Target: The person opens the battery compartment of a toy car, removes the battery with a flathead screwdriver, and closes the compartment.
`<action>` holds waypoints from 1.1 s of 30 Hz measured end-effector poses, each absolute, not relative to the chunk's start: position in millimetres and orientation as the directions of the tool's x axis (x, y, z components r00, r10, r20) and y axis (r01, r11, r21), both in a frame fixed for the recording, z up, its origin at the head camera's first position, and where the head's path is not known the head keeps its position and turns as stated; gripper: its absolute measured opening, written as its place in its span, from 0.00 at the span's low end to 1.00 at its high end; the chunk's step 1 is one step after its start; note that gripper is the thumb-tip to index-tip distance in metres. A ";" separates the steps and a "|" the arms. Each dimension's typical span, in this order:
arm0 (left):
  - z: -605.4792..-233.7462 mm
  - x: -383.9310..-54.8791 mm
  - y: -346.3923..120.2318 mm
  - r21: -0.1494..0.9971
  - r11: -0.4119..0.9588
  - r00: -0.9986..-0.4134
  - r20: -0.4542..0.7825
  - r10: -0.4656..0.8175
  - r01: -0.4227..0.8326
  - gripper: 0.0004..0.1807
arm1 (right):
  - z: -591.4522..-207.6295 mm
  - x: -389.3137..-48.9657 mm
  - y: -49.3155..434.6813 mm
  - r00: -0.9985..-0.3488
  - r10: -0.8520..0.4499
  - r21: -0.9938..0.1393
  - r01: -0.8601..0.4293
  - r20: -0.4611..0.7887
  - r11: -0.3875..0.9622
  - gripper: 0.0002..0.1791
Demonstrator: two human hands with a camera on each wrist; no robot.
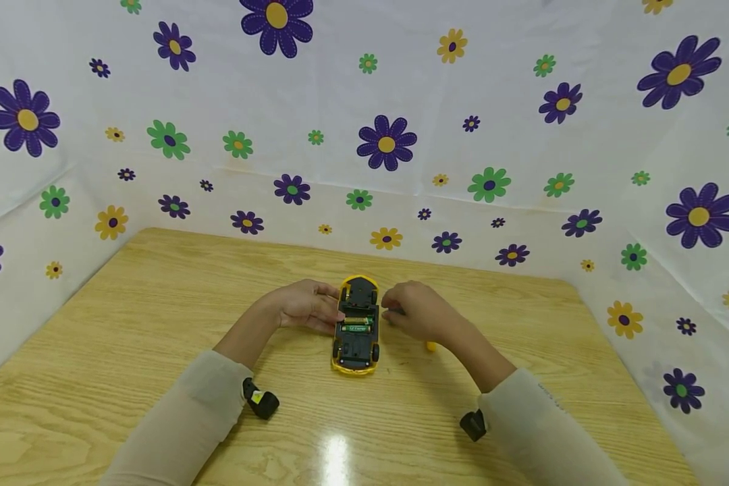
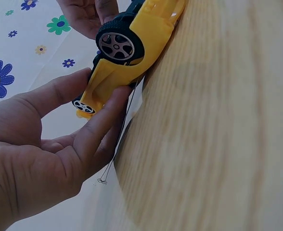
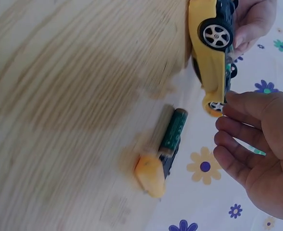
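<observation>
A yellow toy car (image 1: pixel 357 358) lies upside down on the table, its black underside facing up. Two green-and-gold batteries (image 1: pixel 357 329) sit across its uncovered compartment. My left hand (image 1: pixel 306 307) holds the car by its left side, thumb and fingers on the yellow body (image 2: pixel 146 33) in the left wrist view. Just right of the car is my right hand (image 1: pixel 419 312), fingers loosely bent, with nothing visible held in the right wrist view. Near that hand, a green battery (image 3: pixel 174 132) lies by a yellow piece (image 3: pixel 150 174) with a black part; its kind is unclear.
The wooden table (image 1: pixel 127 337) is bounded by a white flowered cloth (image 1: pixel 334 101) at the back and both sides. A small yellow end (image 1: pixel 431 346) shows beneath the right wrist. Black wrist cameras (image 1: pixel 261 399) hang below both sleeves.
</observation>
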State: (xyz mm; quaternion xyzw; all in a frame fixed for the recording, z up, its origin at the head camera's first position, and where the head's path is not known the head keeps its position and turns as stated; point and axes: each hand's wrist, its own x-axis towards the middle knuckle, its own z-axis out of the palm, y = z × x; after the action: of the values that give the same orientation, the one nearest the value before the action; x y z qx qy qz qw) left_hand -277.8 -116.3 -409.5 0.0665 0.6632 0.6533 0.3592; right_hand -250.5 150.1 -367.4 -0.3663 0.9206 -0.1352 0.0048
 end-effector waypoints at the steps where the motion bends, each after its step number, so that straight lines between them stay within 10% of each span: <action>1: -409.4 -277.8 -116.4 0.914 0.138 -0.733 -0.391 0.556 -0.383 0.42 | -366.9 -249.7 148.0 -0.731 -0.677 -0.248 -0.675 0.090 0.695 0.06; 33: -409.7 -277.7 -117.2 0.907 0.122 -0.729 -0.398 0.557 -0.402 0.43 | -366.1 -243.8 106.6 -0.679 -0.731 -0.303 -0.712 0.069 0.633 0.06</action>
State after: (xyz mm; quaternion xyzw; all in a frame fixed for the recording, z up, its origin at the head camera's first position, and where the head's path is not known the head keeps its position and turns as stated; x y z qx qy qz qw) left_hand -277.7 -117.2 -409.7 0.0591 0.6548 0.6600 0.3634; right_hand -243.8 106.6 -366.1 -0.3994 0.9032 -0.1545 0.0302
